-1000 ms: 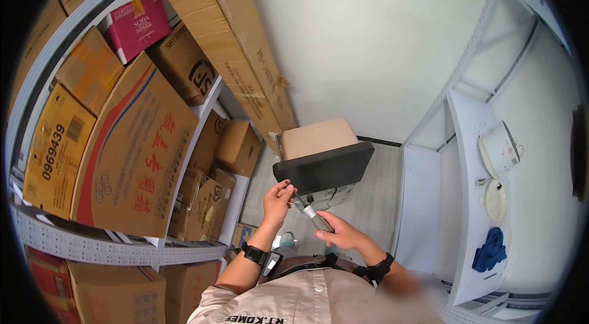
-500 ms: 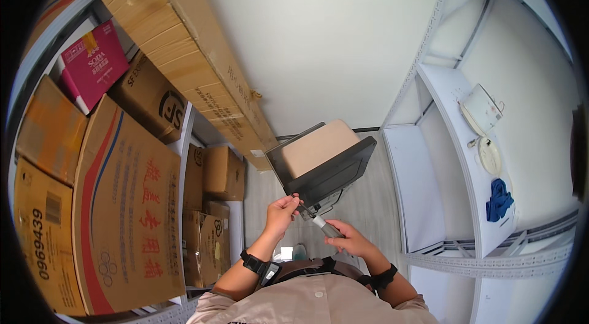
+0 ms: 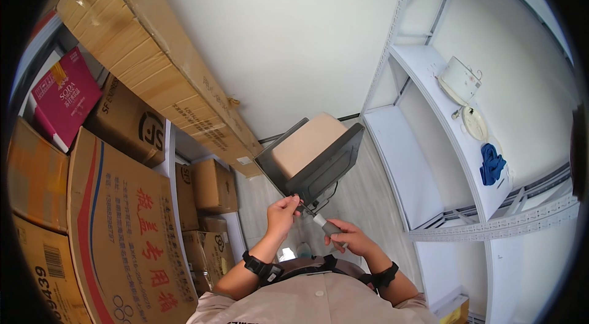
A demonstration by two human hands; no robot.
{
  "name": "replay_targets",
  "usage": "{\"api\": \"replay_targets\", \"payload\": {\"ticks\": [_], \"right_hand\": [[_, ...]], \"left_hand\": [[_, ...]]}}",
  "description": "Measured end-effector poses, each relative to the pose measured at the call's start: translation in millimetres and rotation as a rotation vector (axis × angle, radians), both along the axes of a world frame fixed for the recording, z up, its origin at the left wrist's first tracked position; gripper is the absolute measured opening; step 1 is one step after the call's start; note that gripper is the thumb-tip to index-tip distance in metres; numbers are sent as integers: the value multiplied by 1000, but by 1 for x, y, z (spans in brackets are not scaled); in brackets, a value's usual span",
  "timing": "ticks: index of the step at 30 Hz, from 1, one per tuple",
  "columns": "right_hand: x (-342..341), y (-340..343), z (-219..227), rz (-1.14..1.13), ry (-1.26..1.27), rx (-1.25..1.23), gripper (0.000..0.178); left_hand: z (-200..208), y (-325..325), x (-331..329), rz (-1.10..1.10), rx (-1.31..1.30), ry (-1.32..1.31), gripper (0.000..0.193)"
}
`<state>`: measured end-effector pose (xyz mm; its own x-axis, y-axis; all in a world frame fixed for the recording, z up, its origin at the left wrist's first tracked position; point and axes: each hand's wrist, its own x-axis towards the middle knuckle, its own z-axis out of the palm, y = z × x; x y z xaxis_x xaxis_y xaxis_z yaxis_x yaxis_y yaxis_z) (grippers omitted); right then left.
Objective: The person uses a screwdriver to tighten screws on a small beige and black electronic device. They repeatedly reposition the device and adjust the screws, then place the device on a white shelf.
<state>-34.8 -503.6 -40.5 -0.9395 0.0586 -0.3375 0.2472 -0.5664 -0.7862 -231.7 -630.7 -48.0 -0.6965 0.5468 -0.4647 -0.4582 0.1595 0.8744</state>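
A dark grey, flat-sided piece (image 3: pixel 328 161) stands tilted on the floor in front of me. A beige block-like part (image 3: pixel 308 145) sits between its two dark sides, and thin black wire-like bars (image 3: pixel 326 199) stick out at its near side. My left hand (image 3: pixel 282 213) is closed at the piece's near corner, with fingertips pinched; what they hold is too small to make out. Wrapped in my right hand (image 3: pixel 351 239) is a grey handle with a white end (image 3: pixel 320 221). That white end points up and left toward my left fingertips.
Shelving with several cardboard boxes (image 3: pixel 123 220) and a magenta box (image 3: pixel 67 97) lines the left. A tall carton (image 3: pixel 165 66) leans at the back wall. The right shelf (image 3: pixel 429 79) bears a white pot (image 3: pixel 460 82), a pale round dish (image 3: pixel 474 123) and a blue cloth (image 3: pixel 492 164).
My view has turned, so the shelves, boxes and dark piece shift left in the picture. Both hands stay close together at the piece's near corner, the right still on the handle.
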Motion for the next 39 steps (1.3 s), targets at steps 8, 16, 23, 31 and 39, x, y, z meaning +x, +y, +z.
{"api": "replay_targets", "payload": {"ticks": [8, 16, 23, 31, 39], "right_hand": [[-2, -14, -4, -59, -45, 219, 52], [1, -18, -8, -66, 20, -49, 50], [6, -22, -18, -110, 55, -329, 48], [4, -26, -12, -133, 39, -324, 50], [-3, -34, 7, -149, 47, 452, 55]], "left_hand": [[-6, -5, -8, -68, -7, -24, 22], [-1, -4, -8, -90, -25, -20, 23], [-7, -5, -8, -109, -21, -10, 23], [-6, -4, -8, -95, -33, -4, 24], [-4, -3, -8, -48, -12, -39, 23]]}}
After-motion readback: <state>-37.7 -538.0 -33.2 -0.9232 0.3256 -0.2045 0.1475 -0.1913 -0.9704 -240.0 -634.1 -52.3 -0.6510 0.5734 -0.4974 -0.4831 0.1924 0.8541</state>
